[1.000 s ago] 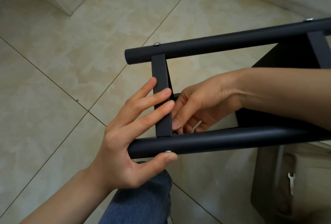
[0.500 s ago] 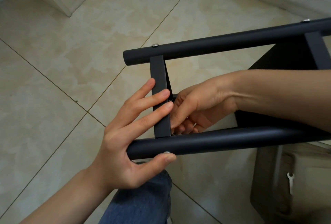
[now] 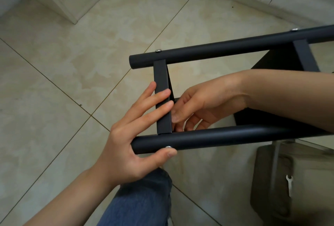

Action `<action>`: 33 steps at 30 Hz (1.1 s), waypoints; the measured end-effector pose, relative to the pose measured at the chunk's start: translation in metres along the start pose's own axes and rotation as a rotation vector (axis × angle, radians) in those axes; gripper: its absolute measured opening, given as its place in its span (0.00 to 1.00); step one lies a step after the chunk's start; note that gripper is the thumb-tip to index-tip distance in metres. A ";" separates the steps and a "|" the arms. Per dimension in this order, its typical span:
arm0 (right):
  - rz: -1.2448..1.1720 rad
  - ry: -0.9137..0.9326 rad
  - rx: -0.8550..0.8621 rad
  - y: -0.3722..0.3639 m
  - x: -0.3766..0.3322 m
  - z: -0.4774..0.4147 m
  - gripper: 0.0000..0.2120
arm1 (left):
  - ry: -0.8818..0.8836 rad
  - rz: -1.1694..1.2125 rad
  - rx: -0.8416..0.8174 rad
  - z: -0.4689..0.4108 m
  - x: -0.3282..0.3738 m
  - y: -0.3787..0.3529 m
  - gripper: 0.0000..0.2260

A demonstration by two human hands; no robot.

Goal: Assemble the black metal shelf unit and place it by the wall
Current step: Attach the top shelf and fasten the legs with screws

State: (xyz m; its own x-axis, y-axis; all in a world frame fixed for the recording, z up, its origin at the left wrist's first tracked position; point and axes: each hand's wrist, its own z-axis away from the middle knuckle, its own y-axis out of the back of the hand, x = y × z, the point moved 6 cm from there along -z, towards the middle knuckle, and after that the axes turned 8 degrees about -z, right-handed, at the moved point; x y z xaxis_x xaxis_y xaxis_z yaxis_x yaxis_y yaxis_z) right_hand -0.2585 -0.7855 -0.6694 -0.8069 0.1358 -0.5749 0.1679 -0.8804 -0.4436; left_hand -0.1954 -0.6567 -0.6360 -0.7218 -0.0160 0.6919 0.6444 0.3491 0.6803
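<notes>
Black shelf frame (image 3: 226,50), likely stiff, slick and best gripped by its tubes (image 3: 216,138), sits tipped sideways, crossbar (image 3: 160,73) near a denim knee (image 3: 144,198); left hand (image 3: 130,140) presses flat-fingered across it, right hand (image 3: 204,102) curls behind, contents unseen.

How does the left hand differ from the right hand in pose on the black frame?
The left hand lays straight fingers across the flat crossbar; the right hand curls its fingers behind it. The left hand's thumb presses the near tube by a silver screw; the right hand reaches between it and the far tube, and whether it holds anything is hidden. Both work at the same joint.
</notes>
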 end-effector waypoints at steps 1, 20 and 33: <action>0.030 0.006 0.014 0.000 -0.001 0.006 0.12 | 0.016 0.007 -0.009 0.002 0.000 0.000 0.27; 0.791 0.157 0.643 -0.055 -0.001 0.091 0.20 | 0.997 0.356 -0.449 0.027 0.006 0.010 0.43; 0.879 0.258 0.826 -0.057 0.011 0.106 0.20 | 1.022 0.675 0.053 0.047 0.025 -0.032 0.11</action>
State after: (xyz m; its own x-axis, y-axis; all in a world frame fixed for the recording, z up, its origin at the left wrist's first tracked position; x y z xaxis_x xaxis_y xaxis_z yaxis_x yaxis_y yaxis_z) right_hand -0.3371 -0.7821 -0.5775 -0.4496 -0.6440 -0.6189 0.1128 -0.7283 0.6759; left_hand -0.2462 -0.6243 -0.6522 0.2989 -0.5367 0.7891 0.7841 0.6094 0.1175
